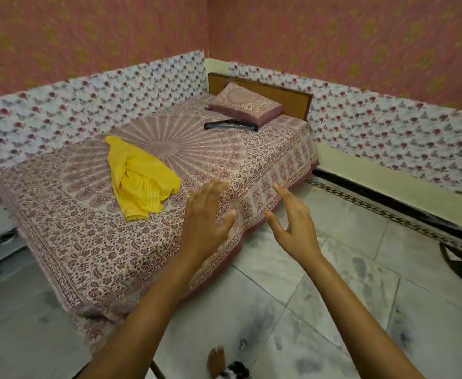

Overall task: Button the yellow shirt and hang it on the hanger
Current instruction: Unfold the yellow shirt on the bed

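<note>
a crumpled yellow cotton shirt with faint pale stripes (139,176) lies in a heap on the low bed spread with a maroon-and-cream mandala-print sheet (87,242), at about ten o'clock from the left hand (208,214) and apart from it. the folds are too bunched to tell whether any button is done up. a black plastic hanger (231,124) lies flat on the sheet farther up the bed, at about one o'clock from the shirt and well apart from it. its right end is just beside a flat rectangular pillow in the same print (247,106), which lies in front of the brown wooden headboard (284,98). both hands reach forward on bare forearms. the left hand hovers palm down over the bed's near right edge, fingers straight and close together, thumb out to the side, holding nothing. the right hand (292,220), at three o'clock from the left and near it without touching, has its fingers loosely spread and slightly bent, and it too holds nothing. a grey-veined white marble tile floor (320,310) fills the five o'clock part of the view, and a bare foot (216,361) shows at six o'clock by the bottom edge. pink patterned wallpaper (87,36) covers the upper walls above a white band printed with red flowers (388,127).
</note>
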### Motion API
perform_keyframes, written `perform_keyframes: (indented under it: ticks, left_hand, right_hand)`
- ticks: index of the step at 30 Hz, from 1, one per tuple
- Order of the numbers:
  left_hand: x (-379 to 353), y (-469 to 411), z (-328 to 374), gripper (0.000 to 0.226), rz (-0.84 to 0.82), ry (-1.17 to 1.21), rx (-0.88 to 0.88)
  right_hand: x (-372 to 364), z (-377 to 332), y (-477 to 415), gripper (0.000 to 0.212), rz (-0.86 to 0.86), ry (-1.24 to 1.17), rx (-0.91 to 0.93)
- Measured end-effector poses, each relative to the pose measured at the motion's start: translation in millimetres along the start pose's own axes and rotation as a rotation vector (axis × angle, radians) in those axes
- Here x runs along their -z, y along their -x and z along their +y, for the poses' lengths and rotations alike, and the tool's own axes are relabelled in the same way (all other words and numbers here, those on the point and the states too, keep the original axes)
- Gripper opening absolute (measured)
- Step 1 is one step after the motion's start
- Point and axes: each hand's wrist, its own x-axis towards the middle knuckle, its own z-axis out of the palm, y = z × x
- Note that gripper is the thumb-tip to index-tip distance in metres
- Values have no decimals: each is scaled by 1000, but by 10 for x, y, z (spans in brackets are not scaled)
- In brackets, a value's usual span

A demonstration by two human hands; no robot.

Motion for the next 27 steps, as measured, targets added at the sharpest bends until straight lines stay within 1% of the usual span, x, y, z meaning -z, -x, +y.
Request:
perform_keyframes:
  ticks: [4, 9, 15, 19, 25, 27]
  left_hand:
    - [-154, -669, -504, 59, -38, 3, 15]
    - [-321, -1476, -1083, 58, -37, -25, 14]
    - [-657, -2324, -1711, 61, -45, -21, 53]
    - [-945, -2815, -2096, 61, -30, -42, 97]
    - [-1381, -3691, -2581, 63, -72, -73, 180]
    - [-1496, -3978, -2720, 63, -58, -79, 211]
  right_hand:
    - [-392, 130, -696, 53, -18, -27, -67]
    - [-796, 308, -1524, 54, -22, -35, -85]
    - [-1281, 684, -2494, 55, -53, -19, -110]
    - [-1608, 993, -3086, 57, -103, -17, -92]
    - [-2059, 1530, -4143, 63, -195, -56, -99]
    - [-2183, 1688, -4479, 61, -226, -61, -90]
